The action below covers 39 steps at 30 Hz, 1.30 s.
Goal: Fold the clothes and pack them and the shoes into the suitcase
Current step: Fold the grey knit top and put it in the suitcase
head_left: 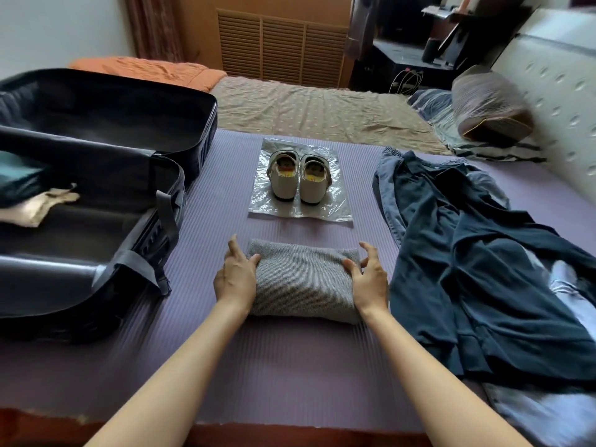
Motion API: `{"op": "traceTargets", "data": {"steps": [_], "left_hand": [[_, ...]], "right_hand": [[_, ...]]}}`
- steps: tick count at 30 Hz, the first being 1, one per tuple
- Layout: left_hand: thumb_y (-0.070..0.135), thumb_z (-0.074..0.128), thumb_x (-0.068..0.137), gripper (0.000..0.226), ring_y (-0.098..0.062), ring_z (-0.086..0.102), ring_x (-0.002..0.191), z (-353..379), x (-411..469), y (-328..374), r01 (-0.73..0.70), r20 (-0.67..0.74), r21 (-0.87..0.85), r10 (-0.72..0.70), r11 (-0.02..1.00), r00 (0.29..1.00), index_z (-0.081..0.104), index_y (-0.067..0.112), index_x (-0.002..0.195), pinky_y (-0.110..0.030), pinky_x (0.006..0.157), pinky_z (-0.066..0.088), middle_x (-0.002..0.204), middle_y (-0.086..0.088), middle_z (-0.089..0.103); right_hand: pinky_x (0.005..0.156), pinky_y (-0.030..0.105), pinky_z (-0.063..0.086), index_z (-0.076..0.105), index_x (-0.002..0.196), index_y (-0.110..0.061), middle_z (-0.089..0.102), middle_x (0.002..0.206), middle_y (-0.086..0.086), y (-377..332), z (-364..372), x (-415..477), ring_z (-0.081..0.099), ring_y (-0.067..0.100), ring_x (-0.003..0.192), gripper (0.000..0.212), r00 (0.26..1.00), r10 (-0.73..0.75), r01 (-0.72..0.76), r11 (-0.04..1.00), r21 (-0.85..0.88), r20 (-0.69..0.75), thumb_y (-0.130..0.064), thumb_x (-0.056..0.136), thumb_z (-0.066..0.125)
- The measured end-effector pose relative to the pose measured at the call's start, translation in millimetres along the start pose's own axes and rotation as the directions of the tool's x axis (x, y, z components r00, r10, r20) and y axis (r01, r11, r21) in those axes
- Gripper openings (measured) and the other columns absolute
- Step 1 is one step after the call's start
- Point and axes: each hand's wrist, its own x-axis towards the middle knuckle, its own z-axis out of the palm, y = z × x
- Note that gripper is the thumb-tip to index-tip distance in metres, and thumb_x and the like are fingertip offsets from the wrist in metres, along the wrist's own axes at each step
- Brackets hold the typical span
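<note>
- Grey folded garment lies on the purple mat on the bed, directly before the person, between the open suitcase and the dark blue clothes.
- Left hand and right hand flank its short edges: thumbs rest on top, fingers loosely spread, no closed grip visible.
- Slide the fingers under both edges, lift level so the folds hold, then carry it left into the suitcase.
- Shoes stand on the plastic bag beyond.

Bare forearms, bare hands.
The left hand and right hand are uncovered; both slim forearms show bare along their whole visible length.
</note>
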Motion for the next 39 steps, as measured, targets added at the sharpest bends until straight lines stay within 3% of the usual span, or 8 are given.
{"op": "traceTargets", "data": {"steps": [4, 8, 11, 14, 19, 22, 27, 39], "left_hand": [[0.042, 0.043, 0.096, 0.068, -0.037, 0.046, 0.12, -0.2, 6.0, -2.8, 0.043, -0.001, 0.063, -0.043, 0.997, 0.999, 0.018, 0.004, 0.146, -0.043, 0.094, 0.038, 0.137, -0.022, 0.041], [0.036, 0.042, 0.095, 0.054, -0.025, 0.035, 0.133, -9.6, -7.2, -5.1, -0.485, -0.283, -0.02, 0.461, 0.874, 0.841, 0.036, 0.013, 0.144, -0.032, 0.109, 0.023, 0.142, -0.011, 0.042], [0.067, 0.006, 0.089, 0.066, -0.014, 0.001, 0.146, -8.0, -27.0, -2.0, -0.609, 0.022, 0.02, 0.608, 0.793, 0.793, 0.023, 0.037, 0.145, -0.036, 0.116, -0.002, 0.156, 0.005, 0.019], [0.085, -0.021, 0.06, 0.092, -0.012, -0.017, 0.143, 8.6, -28.0, -10.2, -0.427, 0.296, 0.079, 0.387, 0.901, 0.873, 0.004, 0.05, 0.141, -0.045, 0.115, -0.008, 0.159, 0.007, -0.002], [0.064, 0.027, 0.092, 0.057, -0.03, -0.026, 0.141, 3.0, -20.3, 8.3, -0.19, 0.429, 0.106, 0.127, 0.976, 0.894, 0.013, 0.048, 0.145, -0.051, 0.115, -0.002, 0.153, -0.006, -0.029], [0.063, 0.031, 0.091, 0.06, -0.039, -0.012, 0.143, -7.6, -15.5, 9.3, -0.038, 0.492, 0.019, 0.024, 0.999, 0.871, 0.012, 0.046, 0.146, -0.048, 0.115, 0.001, 0.152, -0.013, -0.03], [0.05, 0.036, 0.096, 0.054, -0.035, 0.02, 0.142, -10.4, -0.8, -9.3, 0.013, 0.504, -0.05, 0.014, 0.999, 0.864, 0.021, 0.039, 0.147, -0.042, 0.117, 0.017, 0.154, -0.021, 0.02], [-0.002, 0.06, 0.088, 0.041, -0.018, 0.055, 0.101, -41.5, 2.5, -2.8, 0.305, 0.542, -0.539, 0.046, 0.785, 0.839, 0.056, 0.011, 0.126, -0.018, 0.078, 0.048, 0.116, -0.008, 0.055]], "right_hand": [[0.072, 0.032, 0.039, 0.046, 0.135, -0.016, 0.06, 0.091, 0.001, -2.3, -2.3, 4.5, 0.058, 0.022, 0.09, 0.046, 0.994, 0.096, -0.093, 0.994, -0.061, 0.046, -0.035, 0.094, 0.055], [0.112, 0.034, 0.02, 0.035, 0.146, -0.021, 0.035, 0.15, 0.007, -10.6, -13.8, -10.2, 0.027, 0.024, 0.139, 0.054, 0.999, -0.012, 0.016, 0.995, -0.102, 0.042, -0.045, 0.098, 0.039], [0.116, 0.034, -0.004, 0.026, 0.148, -0.035, 0.002, 0.159, -0.008, -16.9, -17.5, -36.2, -0.004, 0.014, 0.146, 0.054, 0.966, -0.142, 0.165, 0.982, -0.09, 0.215, -0.049, 0.097, 0.035], [0.116, 0.039, -0.009, 0.02, 0.148, -0.043, -0.021, 0.157, -0.011, -4.6, -6.6, -45.8, -0.016, 0.014, 0.145, 0.057, 0.907, -0.047, 0.147, 0.967, -0.21, 0.418, -0.059, 0.094, 0.027], [0.118, 0.043, -0.002, 0.027, 0.146, -0.042, -0.02, 0.158, 0.004, -4.6, 1.7, -26.5, -0.002, 0.024, 0.147, 0.055, 0.885, 0.101, 0.001, 0.976, -0.219, 0.454, -0.058, 0.094, 0.035], [0.118, 0.037, 0.007, 0.039, 0.142, -0.037, 0.009, 0.16, 0.008, -7.2, -14.0, -21.7, 0.008, 0.021, 0.147, 0.047, 0.867, 0.146, -0.154, 0.988, -0.024, 0.477, -0.043, 0.096, 0.048], [0.101, 0.013, 0.027, 0.044, 0.141, -0.016, 0.045, 0.144, 0.0, -6.5, -36.0, -21.4, 0.039, 0.008, 0.131, 0.046, 0.827, 0.152, -0.266, 0.954, 0.138, 0.541, -0.011, 0.096, 0.052], [0.071, 0.032, 0.046, 0.054, 0.13, -0.035, 0.052, 0.102, 0.0, -23.8, -54.6, 5.5, 0.048, 0.014, 0.077, 0.049, 0.485, 0.403, -0.653, 0.758, 0.014, 0.776, -0.007, 0.09, 0.062]]}}
